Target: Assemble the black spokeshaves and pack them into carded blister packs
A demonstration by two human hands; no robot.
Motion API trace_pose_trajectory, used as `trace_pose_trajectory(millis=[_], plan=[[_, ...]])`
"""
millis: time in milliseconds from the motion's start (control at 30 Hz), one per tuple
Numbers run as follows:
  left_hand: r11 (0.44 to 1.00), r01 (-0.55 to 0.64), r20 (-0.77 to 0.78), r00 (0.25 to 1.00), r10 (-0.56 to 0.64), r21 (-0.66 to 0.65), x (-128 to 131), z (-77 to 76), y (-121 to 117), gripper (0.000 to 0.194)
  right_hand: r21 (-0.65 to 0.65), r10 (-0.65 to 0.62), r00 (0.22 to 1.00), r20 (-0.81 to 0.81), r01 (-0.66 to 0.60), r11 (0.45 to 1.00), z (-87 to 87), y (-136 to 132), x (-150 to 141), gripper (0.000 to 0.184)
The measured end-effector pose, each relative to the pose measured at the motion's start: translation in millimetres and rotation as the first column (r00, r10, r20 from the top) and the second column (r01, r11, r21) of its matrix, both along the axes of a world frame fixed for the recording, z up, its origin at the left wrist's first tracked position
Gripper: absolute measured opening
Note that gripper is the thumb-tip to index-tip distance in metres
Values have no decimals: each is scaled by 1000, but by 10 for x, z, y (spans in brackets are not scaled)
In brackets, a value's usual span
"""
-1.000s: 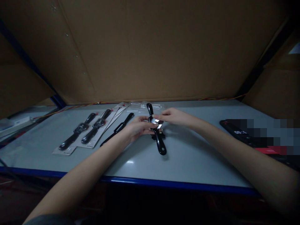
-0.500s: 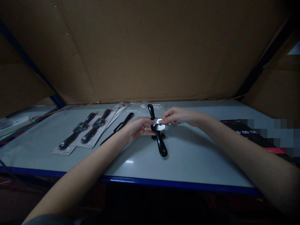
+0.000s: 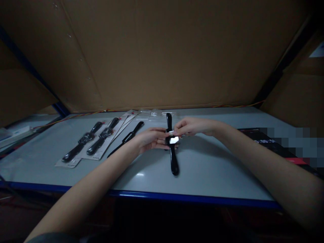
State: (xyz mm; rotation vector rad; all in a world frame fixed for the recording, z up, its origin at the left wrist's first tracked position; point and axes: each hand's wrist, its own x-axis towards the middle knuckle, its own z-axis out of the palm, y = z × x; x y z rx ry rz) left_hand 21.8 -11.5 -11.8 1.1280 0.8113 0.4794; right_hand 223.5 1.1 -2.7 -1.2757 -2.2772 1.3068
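Note:
A wristwatch with a black strap (image 3: 172,158) lies lengthwise on the table, its square silver-faced case (image 3: 173,139) between my hands. My left hand (image 3: 152,139) reaches in from the left, fingertips against the case's left side. My right hand (image 3: 189,126) comes from the right, fingers pinching the case's top edge. The case is partly hidden by my fingertips. The strap's two halves stick out beyond my hands, away from me and towards me.
Two watches on white backing cards (image 3: 96,139) and a loose black strap (image 3: 129,137) lie to the left. Clear plastic bags (image 3: 154,115) lie at the back. A black box (image 3: 260,138) sits at the right. Cardboard walls stand behind the grey table (image 3: 152,179).
The watch has swung from a slant to nearly straight, its far strap end moving right. My hands have closed in on the case, and my right hand has shifted left.

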Motion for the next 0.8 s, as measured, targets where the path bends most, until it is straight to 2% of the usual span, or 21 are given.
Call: trace_pose_trajectory(millis=[167,433,533,633,733,800], plan=[[995,-92,1,996,92,25,2,3,8,20,86,-61,997,43,57,995,-30,20,2,40],[990,-91,-26,995,94,111,5,-10,-26,30,106,-141,990,12,139,985,-22,6,-34,43],[985,-97,-51,993,105,144,9,-22,-24,32,69,-255,963,-88,261,963,30,-2,-41,34],[982,-101,-59,992,111,162,9,-40,-14,27,-27,-360,896,-261,366,930,94,-29,-44,18],[977,-115,-58,990,127,177,7,-57,-4,26,-122,-357,836,-416,338,933,158,-98,-56,27],[976,-117,-53,990,129,184,6,-68,6,26,-124,-339,813,-474,319,940,196,-151,-69,37]])
